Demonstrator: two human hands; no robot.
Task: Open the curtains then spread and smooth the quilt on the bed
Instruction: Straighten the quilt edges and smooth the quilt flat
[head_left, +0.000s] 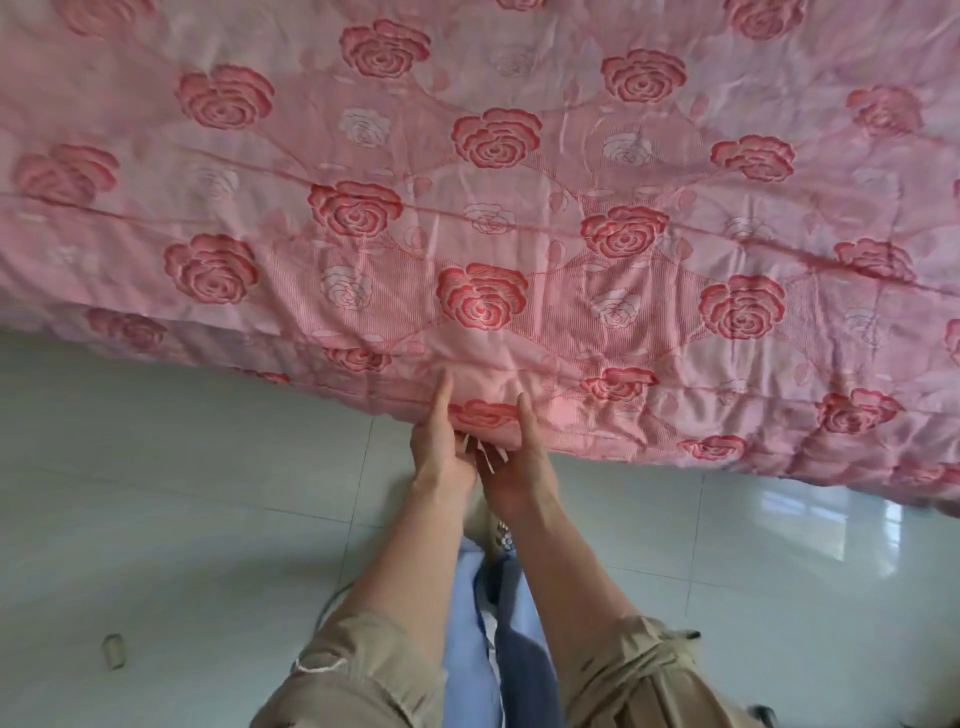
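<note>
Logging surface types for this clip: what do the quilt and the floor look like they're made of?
Quilt: seemingly a satin-like woven fabric with padding; it has a soft sheen, woven rose patterns and puckered stitch lines. Floor: probably glazed ceramic or polished stone tile; it is pale and glossy, with straight grout lines and a window reflection.

The quilt (519, 208) is pink cloth with a soft satin sheen, stitched and puckered, with woven red roses. The floor (182, 493) is pale, glossy tile that mirrors light. The rolled sleeves (363, 670) are matt khaki cloth, creased.
</note>
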